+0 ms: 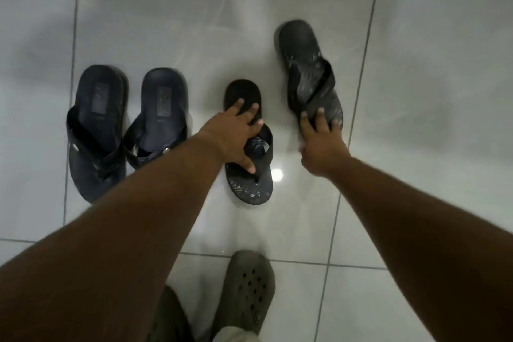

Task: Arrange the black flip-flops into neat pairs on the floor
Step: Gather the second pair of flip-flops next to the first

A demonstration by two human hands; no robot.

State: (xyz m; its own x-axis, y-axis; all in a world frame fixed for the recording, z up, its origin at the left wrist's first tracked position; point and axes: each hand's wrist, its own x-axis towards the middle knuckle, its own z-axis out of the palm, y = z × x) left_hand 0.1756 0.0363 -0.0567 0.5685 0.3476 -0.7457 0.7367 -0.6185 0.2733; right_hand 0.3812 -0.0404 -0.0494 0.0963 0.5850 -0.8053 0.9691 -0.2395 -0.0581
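Two dark flip-flops stand side by side on the white tiles at the left, one (95,130) beside the other (159,116). A smaller black flip-flop (244,91) lies in the middle, toe end toward me. My left hand (236,136) lies on top of it with fingers spread over its strap and footbed. A matching black flip-flop (305,64) lies to the right, angled and set farther back. My right hand (319,144) grips its near toe end, fingers over the sole's edge.
A glossy white tiled floor (416,91) with grey grout lines surrounds everything. A grey-green clog (247,291) on a foot sits at the bottom centre, near a trouser leg. A light reflection shines just right of the middle flip-flop.
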